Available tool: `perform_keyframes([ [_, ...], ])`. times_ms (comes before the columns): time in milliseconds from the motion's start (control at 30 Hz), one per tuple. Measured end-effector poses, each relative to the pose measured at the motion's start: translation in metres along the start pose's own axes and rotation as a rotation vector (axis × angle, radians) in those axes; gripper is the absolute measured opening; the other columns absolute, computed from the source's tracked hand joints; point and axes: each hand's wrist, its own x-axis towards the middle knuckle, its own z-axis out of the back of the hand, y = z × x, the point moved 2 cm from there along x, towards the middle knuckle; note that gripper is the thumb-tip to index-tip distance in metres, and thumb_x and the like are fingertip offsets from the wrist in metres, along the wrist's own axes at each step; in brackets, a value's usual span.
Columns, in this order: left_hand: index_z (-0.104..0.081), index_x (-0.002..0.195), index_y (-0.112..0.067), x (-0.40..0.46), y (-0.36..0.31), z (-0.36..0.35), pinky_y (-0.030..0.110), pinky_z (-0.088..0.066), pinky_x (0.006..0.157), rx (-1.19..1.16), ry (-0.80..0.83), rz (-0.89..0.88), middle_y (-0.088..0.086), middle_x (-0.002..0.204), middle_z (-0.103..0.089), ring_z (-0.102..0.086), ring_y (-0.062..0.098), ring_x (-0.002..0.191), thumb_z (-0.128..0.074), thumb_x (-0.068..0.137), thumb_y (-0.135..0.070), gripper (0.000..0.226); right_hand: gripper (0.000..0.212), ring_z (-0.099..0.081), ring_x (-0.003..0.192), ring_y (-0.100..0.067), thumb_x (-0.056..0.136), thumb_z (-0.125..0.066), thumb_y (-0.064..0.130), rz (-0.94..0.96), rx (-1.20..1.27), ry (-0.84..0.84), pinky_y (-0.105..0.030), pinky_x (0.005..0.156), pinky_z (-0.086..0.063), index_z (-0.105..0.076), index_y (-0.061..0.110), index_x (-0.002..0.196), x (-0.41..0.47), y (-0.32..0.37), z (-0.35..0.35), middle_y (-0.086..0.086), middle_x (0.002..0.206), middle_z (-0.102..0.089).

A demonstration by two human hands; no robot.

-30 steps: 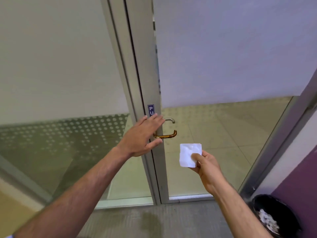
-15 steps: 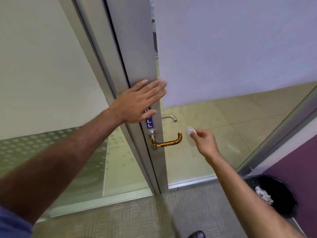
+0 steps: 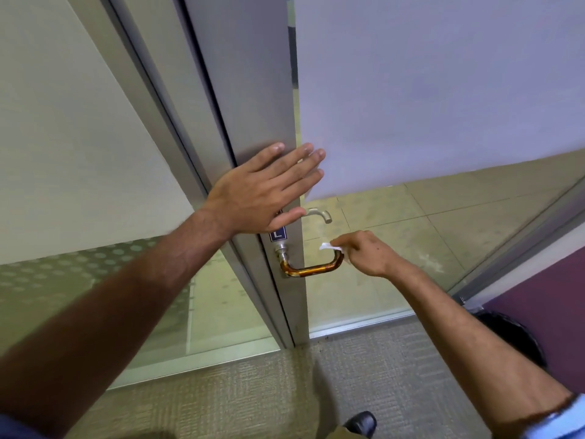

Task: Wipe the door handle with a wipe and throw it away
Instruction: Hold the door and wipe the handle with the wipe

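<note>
**One head cam, looking down at a door edge**

Only one view, so no overlap w/ another cam. It's sitting at head height, pointing fwd and down, wide-angle, so the door (image 3: 253,90) frame is bowing and leaning. It's standing close: both forearms are coming in from the bottom corners, the left hand (image 3: 259,194) and right hand (image 3: 367,253) are landing mid-frame by the handle (image 3: 311,269). Carpet (image 3: 253,391) and a shoe (image 3: 362,423) are filling the bottom edge, a bin (image 3: 519,340) is peeking in lower right.
</note>
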Motion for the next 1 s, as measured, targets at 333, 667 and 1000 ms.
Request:
perform_keyframes([
  [333, -0.041, 0.161, -0.008, 0.002, 0.002, 0.008, 0.048, -0.016, 0.126, 0.051, -0.008, -0.025, 0.018, 0.170, -0.029, -0.029, 0.033, 0.158, -0.026, 0.113, -0.059, 0.071, 0.023, -0.066, 0.094, -0.025, 0.088, -0.070, 0.001, 0.229, -0.217, 0.118, -0.043, 0.084, -0.055, -0.076, 0.008, 0.110, 0.014, -0.001, 0.016, -0.010, 0.111, -0.071],
  [667, -0.052, 0.152, -0.010, 0.002, 0.001, 0.007, 0.049, -0.019, 0.125, 0.020, -0.015, -0.020, 0.018, 0.170, -0.031, -0.030, 0.033, 0.157, -0.028, 0.113, -0.057, 0.066, 0.030, -0.063, 0.123, -0.021, 0.086, -0.075, 0.012, 0.574, -0.434, -0.001, -0.036, 0.100, -0.054, -0.072, 0.009, 0.116, -0.006, -0.012, -0.011, -0.004, 0.122, -0.074],
  [1000, -0.060, 0.143, -0.011, 0.003, 0.003, 0.010, 0.049, -0.021, 0.124, 0.026, -0.024, -0.032, 0.019, 0.168, -0.033, -0.034, 0.034, 0.156, -0.032, 0.112, -0.058, 0.062, 0.026, -0.070, 0.098, -0.025, 0.082, -0.079, 0.023, 0.653, -0.532, -0.070, -0.043, 0.106, -0.046, -0.074, 0.010, 0.104, -0.001, -0.013, -0.031, -0.005, 0.100, -0.077],
])
